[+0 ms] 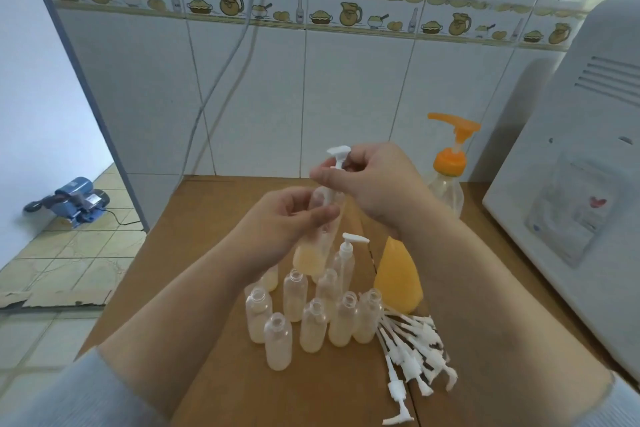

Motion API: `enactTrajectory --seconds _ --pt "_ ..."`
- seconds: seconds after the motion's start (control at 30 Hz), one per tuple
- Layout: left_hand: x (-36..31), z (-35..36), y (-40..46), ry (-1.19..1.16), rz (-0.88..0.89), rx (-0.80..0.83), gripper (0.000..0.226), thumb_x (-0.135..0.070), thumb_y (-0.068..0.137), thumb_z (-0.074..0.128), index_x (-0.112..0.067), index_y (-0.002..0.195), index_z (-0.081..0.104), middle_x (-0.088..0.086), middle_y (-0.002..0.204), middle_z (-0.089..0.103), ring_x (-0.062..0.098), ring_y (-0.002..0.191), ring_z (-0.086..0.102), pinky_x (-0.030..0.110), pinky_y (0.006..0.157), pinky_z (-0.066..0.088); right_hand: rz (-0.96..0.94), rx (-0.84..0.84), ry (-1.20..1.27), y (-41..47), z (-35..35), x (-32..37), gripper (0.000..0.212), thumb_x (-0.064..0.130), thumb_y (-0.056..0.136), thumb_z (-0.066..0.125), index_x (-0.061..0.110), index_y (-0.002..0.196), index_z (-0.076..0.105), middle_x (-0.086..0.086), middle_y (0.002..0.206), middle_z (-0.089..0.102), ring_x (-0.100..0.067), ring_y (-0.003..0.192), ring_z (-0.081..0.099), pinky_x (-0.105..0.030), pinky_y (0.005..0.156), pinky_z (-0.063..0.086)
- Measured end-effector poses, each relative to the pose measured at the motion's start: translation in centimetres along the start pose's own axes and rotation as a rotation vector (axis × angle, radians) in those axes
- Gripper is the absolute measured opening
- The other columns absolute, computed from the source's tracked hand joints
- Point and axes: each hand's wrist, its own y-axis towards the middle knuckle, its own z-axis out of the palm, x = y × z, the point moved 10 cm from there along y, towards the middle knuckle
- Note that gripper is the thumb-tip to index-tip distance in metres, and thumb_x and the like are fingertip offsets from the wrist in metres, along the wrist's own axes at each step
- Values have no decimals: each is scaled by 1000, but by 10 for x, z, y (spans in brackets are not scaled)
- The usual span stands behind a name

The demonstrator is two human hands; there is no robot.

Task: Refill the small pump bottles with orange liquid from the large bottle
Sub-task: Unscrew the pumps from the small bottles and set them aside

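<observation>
Loose pumps (414, 354): a heap of white pump heads with dip tubes lies on the brown bench (214, 388), nearest the person and just right of the bottles, likely kept within reach for capping each bottle in turn.
Open bottles (313, 329): a cluster of small clear bottles stands upright and uncapped, each with a little pale orange liquid at the bottom; they look set out in a group to wait for refilling.
Capped bottle (346, 260): one small bottle at the back of the cluster already carries its white pump.
Orange container (398, 277): a soft orange shape stands just right of the cluster; whether this is the large bottle, I cannot tell.
Left hand (277, 229): fingers curled round the body of the held bottle (318, 239), raised above the cluster and tilted, steadying it.
Right hand (377, 180): thumb and fingers pinching the white pump (338, 156) at the held bottle's neck, probably twisting it; on or off cannot be told.
Orange-pump bottle (448, 180): stands farther back beside the white appliance (571, 184), nearly empty.
</observation>
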Motion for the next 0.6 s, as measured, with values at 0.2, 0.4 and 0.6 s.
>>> enactTrajectory --seconds 0.2,0.4,0.6 --pt "2 5 -5 -318 -24 45 51 -43 81 58 3 102 64 18 91 58 28 79 55 31 68 52 -3 107 359 -7 -13 -9 62 12 71 78 26 127 55 -2 91 73 -19 96 68 -43 97 48" --pt "-7 21 -3 -145 -17 105 52 -38 85 56 10 105 58 19 86 56 27 72 52 27 59 48 0 124 391 -18 -9 -8 94 38 55 86 30 138 43 -6 111 69 -21 109 63 -42 101 45" --pt "-18 11 0 -70 27 86 51 -39 83 61 9 97 58 13 80 54 25 69 48 27 60 43 -30 -2 494 -24 -40 -10 76 17 67 79 18 135 46 -4 95 74 -15 97 68 -37 100 44"
